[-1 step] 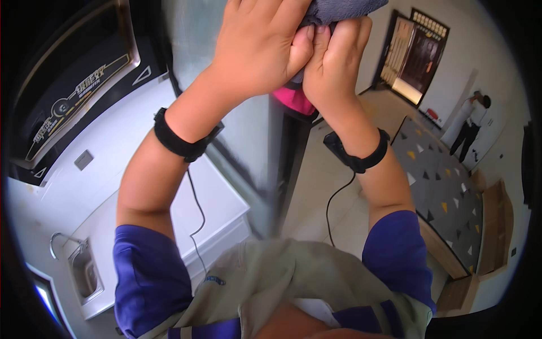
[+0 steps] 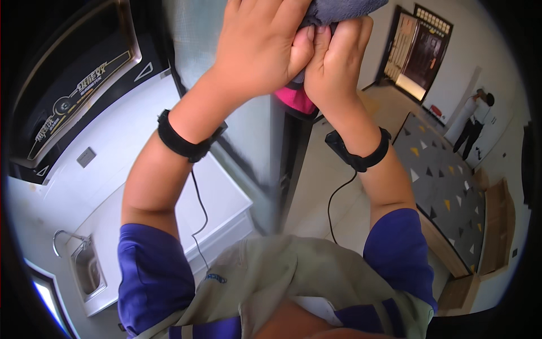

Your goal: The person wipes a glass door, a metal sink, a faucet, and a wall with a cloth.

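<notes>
A dark grey plush cloth [image 2: 347, 8] is bunched between my raised hands at the top of the view and runs out past the edge. My left hand [image 2: 262, 48] presses round it from the left, its fingertips cut off by the frame. Closed on the cloth's lower side is my right hand [image 2: 334, 62], fingers curled and thumb against my left thumb. Below the hands a bright pink piece [image 2: 296, 100] shows; whether it belongs to the cloth I cannot tell. Behind them stands a pale, glassy upright panel [image 2: 243, 133] with a dark edge.
To the left are a black range hood [image 2: 73, 73], a white counter [image 2: 212, 192] and a sink [image 2: 88, 268] with a curved tap. On the right lies a bed with a patterned grey mattress [image 2: 440, 181]. A person [image 2: 476, 121] stands by the far wall near a brown door [image 2: 423, 53].
The view has shifted very slightly, and my left forearm sits a little farther right. Both hands keep their hold on the cloth.
</notes>
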`<state>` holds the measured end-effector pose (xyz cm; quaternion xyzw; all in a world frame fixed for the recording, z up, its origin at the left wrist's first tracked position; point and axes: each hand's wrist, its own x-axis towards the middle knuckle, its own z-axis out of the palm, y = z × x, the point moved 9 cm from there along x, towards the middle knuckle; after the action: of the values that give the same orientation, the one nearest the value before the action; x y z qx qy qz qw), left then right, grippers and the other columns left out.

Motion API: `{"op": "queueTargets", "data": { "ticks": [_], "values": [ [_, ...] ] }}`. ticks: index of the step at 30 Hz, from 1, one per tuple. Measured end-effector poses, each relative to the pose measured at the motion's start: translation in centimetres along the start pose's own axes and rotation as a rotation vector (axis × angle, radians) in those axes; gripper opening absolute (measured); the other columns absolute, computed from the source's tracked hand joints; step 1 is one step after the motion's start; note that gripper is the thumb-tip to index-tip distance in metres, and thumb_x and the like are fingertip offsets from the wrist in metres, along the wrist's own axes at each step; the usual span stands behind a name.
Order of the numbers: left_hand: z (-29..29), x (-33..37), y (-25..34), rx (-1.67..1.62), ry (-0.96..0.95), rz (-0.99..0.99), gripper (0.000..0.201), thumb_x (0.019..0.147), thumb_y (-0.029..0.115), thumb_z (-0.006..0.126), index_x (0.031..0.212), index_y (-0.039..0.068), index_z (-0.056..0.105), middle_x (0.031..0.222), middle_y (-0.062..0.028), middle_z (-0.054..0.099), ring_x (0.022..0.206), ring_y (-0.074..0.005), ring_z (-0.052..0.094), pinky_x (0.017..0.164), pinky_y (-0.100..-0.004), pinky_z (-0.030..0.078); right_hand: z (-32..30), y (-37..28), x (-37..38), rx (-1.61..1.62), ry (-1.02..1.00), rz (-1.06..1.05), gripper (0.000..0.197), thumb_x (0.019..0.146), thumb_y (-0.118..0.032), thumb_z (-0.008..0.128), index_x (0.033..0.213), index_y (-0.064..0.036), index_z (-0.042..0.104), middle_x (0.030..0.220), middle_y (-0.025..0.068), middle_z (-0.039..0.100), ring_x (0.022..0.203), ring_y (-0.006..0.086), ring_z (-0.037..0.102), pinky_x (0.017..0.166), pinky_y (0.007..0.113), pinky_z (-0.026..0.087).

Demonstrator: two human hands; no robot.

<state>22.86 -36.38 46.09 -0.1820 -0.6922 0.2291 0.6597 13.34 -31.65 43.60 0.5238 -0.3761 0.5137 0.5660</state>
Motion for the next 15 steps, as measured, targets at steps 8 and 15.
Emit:
{"op": "queueTargets", "data": {
  "ticks": [8,15],
  "values": [
    [0.5,-6.8,4.0,-0.049,-0.124,-0.246,0.055,0.077,0.011,0.053,0.129,-0.005,0.041,0.143,-0.0345,0.025,0.129,-0.0493,0.032,0.107,-0.0469,0.026,-0.7,-1.7,-7.5,0.166,-0.065,0.161,0.034,0.084,-0.01,0.052,0.116,0.0026,0.047,0.106,0.0213,0.05,0.091,0.0359,0.047,0.083,0.044,0.038],
    [0.7,-13.8,8.5,-0.109,-0.14,-0.431,0.057,0.075,0.005,0.057,0.129,-0.005,0.04,0.143,-0.0362,0.021,0.132,-0.0494,0.027,0.108,-0.0514,0.022,-2.6,-2.1,-16.4,0.384,-0.062,0.455,0.032,0.08,-0.004,0.055,0.111,-0.0003,0.051,0.104,0.0181,0.053,0.089,0.034,0.048,0.081,0.043,0.04]
  ]
}}
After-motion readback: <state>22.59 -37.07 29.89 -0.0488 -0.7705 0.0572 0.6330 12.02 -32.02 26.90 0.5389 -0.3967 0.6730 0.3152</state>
